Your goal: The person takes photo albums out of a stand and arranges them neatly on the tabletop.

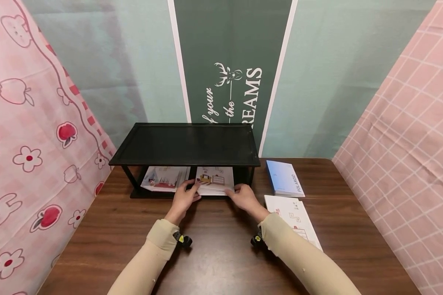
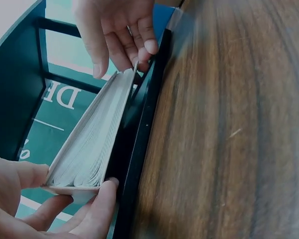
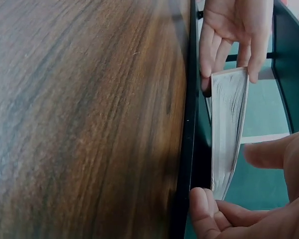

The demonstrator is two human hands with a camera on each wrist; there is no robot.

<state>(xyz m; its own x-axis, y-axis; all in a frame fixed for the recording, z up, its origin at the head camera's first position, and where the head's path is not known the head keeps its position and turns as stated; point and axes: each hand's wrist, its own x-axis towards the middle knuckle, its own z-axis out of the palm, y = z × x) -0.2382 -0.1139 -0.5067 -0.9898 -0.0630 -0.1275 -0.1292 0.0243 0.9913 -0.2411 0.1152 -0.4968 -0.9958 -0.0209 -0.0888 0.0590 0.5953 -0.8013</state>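
Observation:
A thick photo album [image 1: 215,180] with a room drawing on its white cover lies partly inside the lower level of a black two-level rack [image 1: 184,143]. My left hand [image 1: 184,199] grips its left end, thumb above and fingers beneath, as the left wrist view shows. At the opposite end my right hand [image 1: 246,199] holds the corner, curled fingers at the lower cover and thumb by the upper one. The album's page edges [image 2: 92,137] face outward over the rack's front rail [image 2: 147,114]. Left of it in the rack lies another illustrated album [image 1: 162,179].
On the wooden table [image 1: 214,258], right of the rack, are a blue-and-white album marked POLAROID [image 1: 284,178] and a white illustrated album [image 1: 293,217], partly behind my right sleeve. Green cloth [image 1: 151,61] hangs behind the rack; pink cloths hang at both sides.

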